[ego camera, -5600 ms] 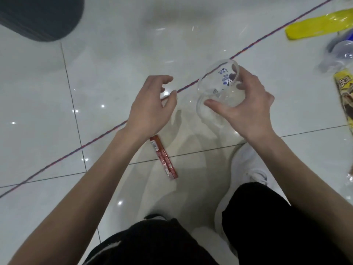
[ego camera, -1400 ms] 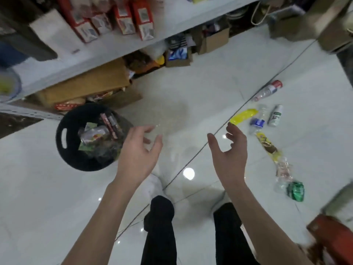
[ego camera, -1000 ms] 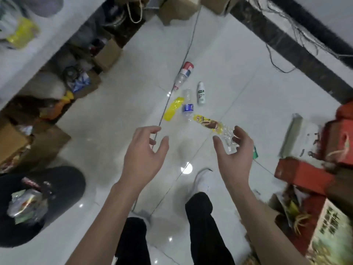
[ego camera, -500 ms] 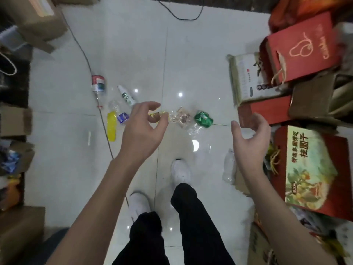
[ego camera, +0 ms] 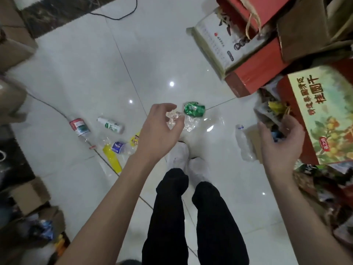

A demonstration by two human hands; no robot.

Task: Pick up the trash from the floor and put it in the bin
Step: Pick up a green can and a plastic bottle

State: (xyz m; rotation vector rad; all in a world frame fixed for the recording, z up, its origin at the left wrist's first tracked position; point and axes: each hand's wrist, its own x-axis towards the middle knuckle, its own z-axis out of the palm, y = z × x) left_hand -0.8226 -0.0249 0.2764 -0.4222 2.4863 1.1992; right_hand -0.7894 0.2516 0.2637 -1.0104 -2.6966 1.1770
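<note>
1. Head view, looking down: trash lies scattered on the floor. A crushed green can [ego camera: 194, 109] sits just beside crumpled clear plastic [ego camera: 188, 124]. A clear bottle [ego camera: 243, 144] lies to the right. To the left lie a white bottle [ego camera: 110, 125], a red-labelled bottle [ego camera: 79, 127] and a yellow wrapper [ego camera: 112, 158].
2. Left hand [ego camera: 158, 131] hangs in front of the clear plastic, fingers loosely curled, thumb apart, holding nothing.
3. Right hand [ego camera: 280, 142] hangs beside the clear bottle, fingers loosely curled, empty.
4. Glossy white tiles [ego camera: 76, 73] cover the floor. Red boxes [ego camera: 254, 73] stack at the right, brown cartons [ego camera: 30, 194] at the left. White shoes [ego camera: 177, 155] stand between the hands.
</note>
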